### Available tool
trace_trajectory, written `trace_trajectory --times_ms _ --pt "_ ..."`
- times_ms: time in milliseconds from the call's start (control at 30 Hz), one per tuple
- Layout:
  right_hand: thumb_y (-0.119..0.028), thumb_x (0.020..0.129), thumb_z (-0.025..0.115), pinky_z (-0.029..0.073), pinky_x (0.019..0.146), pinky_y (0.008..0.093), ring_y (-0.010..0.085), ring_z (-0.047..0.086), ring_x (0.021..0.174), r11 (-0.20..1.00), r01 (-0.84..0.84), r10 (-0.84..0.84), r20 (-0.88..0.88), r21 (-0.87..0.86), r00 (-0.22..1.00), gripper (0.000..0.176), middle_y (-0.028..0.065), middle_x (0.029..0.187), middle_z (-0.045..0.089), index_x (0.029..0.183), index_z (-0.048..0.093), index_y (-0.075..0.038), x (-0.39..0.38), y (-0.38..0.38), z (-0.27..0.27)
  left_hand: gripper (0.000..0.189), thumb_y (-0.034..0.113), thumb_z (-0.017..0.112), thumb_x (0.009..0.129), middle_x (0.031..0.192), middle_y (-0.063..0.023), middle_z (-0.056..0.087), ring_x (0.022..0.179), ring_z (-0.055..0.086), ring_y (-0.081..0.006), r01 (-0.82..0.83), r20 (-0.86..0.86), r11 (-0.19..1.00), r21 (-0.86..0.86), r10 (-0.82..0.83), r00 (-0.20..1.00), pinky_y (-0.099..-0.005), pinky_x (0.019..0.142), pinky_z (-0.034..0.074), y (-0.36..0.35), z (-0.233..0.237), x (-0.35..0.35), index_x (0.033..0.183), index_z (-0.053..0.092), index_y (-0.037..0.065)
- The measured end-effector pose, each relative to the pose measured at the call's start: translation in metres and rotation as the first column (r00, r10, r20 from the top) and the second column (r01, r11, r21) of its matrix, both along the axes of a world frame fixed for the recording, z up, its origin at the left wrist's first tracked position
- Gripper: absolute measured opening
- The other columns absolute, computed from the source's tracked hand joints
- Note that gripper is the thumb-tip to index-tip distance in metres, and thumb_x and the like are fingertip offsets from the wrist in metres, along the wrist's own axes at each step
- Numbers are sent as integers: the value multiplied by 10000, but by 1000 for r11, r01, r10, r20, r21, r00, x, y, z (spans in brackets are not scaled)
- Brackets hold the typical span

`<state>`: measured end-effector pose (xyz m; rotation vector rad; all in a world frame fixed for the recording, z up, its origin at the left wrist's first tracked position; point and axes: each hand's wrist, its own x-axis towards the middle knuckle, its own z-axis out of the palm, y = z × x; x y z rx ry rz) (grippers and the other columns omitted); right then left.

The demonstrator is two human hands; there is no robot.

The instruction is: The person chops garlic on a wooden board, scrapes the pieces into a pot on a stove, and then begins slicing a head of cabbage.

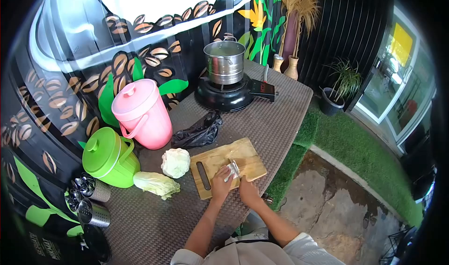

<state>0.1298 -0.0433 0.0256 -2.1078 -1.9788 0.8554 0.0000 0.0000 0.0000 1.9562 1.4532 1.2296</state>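
On a wooden cutting board [220, 158] near the table's front edge, both hands are close together. My right hand [248, 191] is closed around the handle of a knife, whose shiny blade [235, 167] shows above the board. My left hand [221, 184] has its fingers pressed on a crumpled white piece, like tissue or cloth [229, 176], against the blade. The fingers hide most of this contact. Left of the board lie a round pale cabbage [176, 163] and an elongated napa cabbage [156, 184].
A black plastic bag [199, 133] lies behind the board. A steel pot [225, 64] stands on a black portable stove [224, 98]. Pink [145, 115] and green [110, 157] lidded jugs line the wall. Utensil holders [93, 213] stand at left. The table edge [285, 155] runs along the right.
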Motion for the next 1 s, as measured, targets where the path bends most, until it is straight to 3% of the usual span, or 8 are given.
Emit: trace_trajectory --times_ms 67,167,400,633,700,833,933,1000 --pt "-101 854 537 532 716 514 447 649 819 975 135 -137 -4 178 991 414 297 863 635 1218 387 28 -6 -10 0 244 106 693 816 1117 -180 649 1167 557 -271 0 22 1000 0 0 1000 -363 978 449 0 0 3 1011 690 -41" --pt "-84 847 524 524 711 529 446 646 818 979 154 -154 -15 136 988 327 281 825 638 1137 415 24 -20 -12 7 253 106 697 810 1118 -179 648 1174 551 -273 18 15 1000 -21 -18 1000 -365 975 449 0 -4 -4 1012 686 -46" --pt "-80 847 513 502 709 539 486 617 823 986 -44 54 -61 158 997 256 331 859 614 1053 421 43 9 23 11 257 80 709 788 1119 -185 648 1177 551 -278 20 52 999 -30 -19 998 -359 994 432 -1 -4 -2 1006 684 -54" --pt "-102 875 504 506 718 549 483 621 825 973 98 -92 -39 211 995 223 321 859 620 1038 417 23 -10 -11 3 257 76 710 788 1121 -184 648 1184 546 -276 17 22 1000 -22 -17 1000 -362 999 430 -1 -1 -3 1008 684 -55" --pt "-117 883 502 512 718 547 477 628 826 982 153 -151 -28 106 988 236 311 861 626 1057 420 19 -15 -11 2 255 73 709 788 1120 -185 648 1183 547 -277 17 15 1000 -18 -16 1000 -363 998 431 0 -2 -4 1008 685 -54" --pt "-115 877 504 516 711 540 474 633 824 978 144 -139 -44 150 989 255 309 866 629 1079 424 17 -11 11 4 252 69 708 788 1114 -183 651 1179 551 -276 39 8 999 12 -39 999 -363 998 433 2 -4 -4 1007 686 -53" --pt "-119 876 497 515 692 540 476 633 803 986 -18 14 29 163 999 267 306 867 631 1092 426 20 2 24 7 248 74 706 791 1113 -179 653 1178 551 -274 36 23 999 -11 -36 999 -363 998 433 1 -6 -4 1004 687 -51" --pt "-111 832 584 532 755 492 437 635 926 999 -35 35 28 22 999 350 285 946 638 1107 408 14 5 27 12 245 76 705 793 1114 -176 653 1179 551 -273 28 27 999 -18 -27 999 -364 998 434 1 -6 -5 1003 688 -48"
